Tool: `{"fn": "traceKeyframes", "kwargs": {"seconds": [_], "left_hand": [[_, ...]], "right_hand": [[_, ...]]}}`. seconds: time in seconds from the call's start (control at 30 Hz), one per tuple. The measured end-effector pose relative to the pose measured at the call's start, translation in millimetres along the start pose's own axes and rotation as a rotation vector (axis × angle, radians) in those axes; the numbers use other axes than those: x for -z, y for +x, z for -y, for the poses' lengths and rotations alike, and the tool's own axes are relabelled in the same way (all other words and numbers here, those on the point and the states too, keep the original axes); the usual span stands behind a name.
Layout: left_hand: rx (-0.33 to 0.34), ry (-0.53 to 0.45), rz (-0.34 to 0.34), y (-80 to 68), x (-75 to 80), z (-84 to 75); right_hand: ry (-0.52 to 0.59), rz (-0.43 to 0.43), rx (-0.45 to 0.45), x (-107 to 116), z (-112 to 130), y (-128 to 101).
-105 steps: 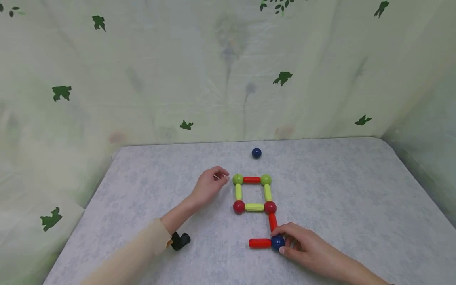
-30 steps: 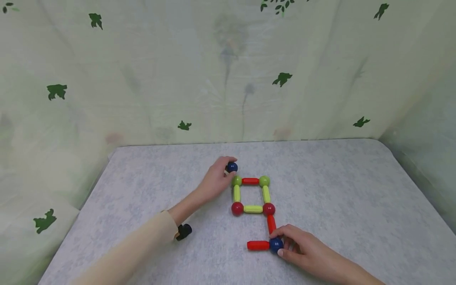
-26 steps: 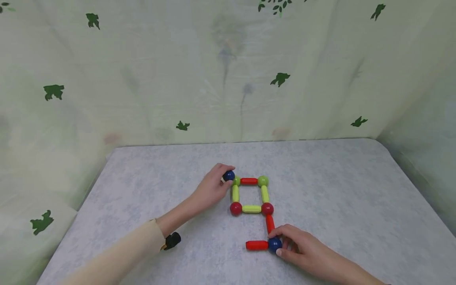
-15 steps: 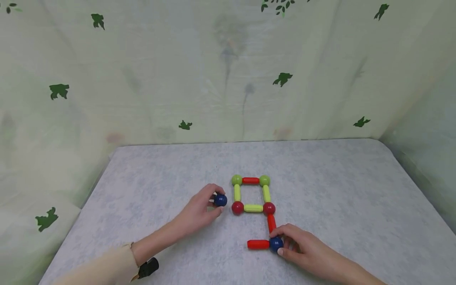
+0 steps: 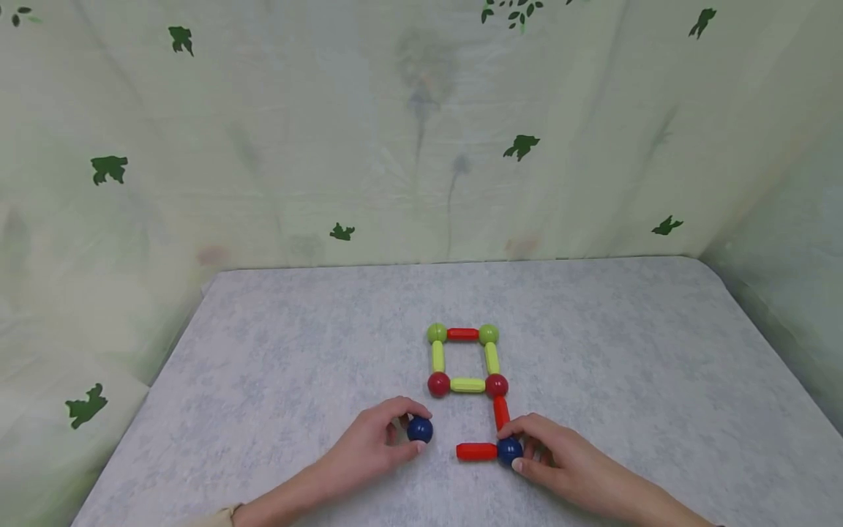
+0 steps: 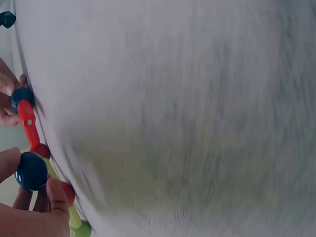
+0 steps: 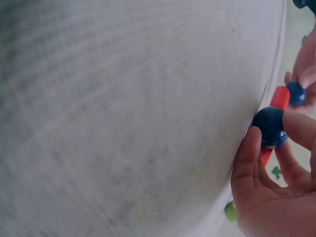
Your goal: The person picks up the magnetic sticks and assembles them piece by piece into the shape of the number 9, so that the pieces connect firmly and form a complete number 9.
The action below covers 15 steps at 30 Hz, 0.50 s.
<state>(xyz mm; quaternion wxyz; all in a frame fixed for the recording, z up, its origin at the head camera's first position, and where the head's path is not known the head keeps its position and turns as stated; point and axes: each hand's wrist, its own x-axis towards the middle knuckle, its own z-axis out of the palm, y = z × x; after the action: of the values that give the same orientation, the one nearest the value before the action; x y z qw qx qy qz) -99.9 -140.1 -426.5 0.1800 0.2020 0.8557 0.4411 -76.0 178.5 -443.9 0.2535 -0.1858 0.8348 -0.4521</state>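
My left hand (image 5: pixel 372 446) pinches a dark blue ball (image 5: pixel 420 430) between thumb and fingers, left of the loose end of a red rod (image 5: pixel 476 452). A small gap separates that ball from the rod. With my right hand (image 5: pixel 560 457) I grip a second blue ball (image 5: pixel 509 452), which joins the red rod to another red rod (image 5: pixel 502 413). That rod runs up to a red ball (image 5: pixel 497 386), a corner of a square frame. The right wrist view shows thumb and fingers around the joined blue ball (image 7: pixel 270 127).
The square has a second red ball (image 5: pixel 439 384), green balls (image 5: pixel 437 334) at its far corners, yellow-green rods (image 5: pixel 467 386) on three sides and a red rod (image 5: pixel 463 334) at the far side. A grey-white cloth covers the table (image 5: pixel 626 366); a leaf-patterned curtain (image 5: pixel 369 146) stands behind.
My left hand has taken the blue ball from the far side of the table and carried it nearer, down past the square's left side. The right hand stays on its ball.
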Motion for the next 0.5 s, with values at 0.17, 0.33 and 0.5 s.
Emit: {"fn": "traceKeyframes", "kwargs": {"seconds": [0.17, 0.33, 0.5], "left_hand": [[0.064, -0.081, 0.065, -2.5, -12.5, 3.8], [0.092, -0.127, 0.095, -1.8, -20.8, 5.2], [0.08, -0.149, 0.099, 0.3, -26.5, 3.3]], "right_hand": [[0.01, 0.006, -0.007, -0.1, -0.5, 1.2], [0.032, 0.012, -0.029, 0.1, 0.2, 2.8], [0.037, 0.01, -0.038, 1.1, 0.9, 2.2]]}}
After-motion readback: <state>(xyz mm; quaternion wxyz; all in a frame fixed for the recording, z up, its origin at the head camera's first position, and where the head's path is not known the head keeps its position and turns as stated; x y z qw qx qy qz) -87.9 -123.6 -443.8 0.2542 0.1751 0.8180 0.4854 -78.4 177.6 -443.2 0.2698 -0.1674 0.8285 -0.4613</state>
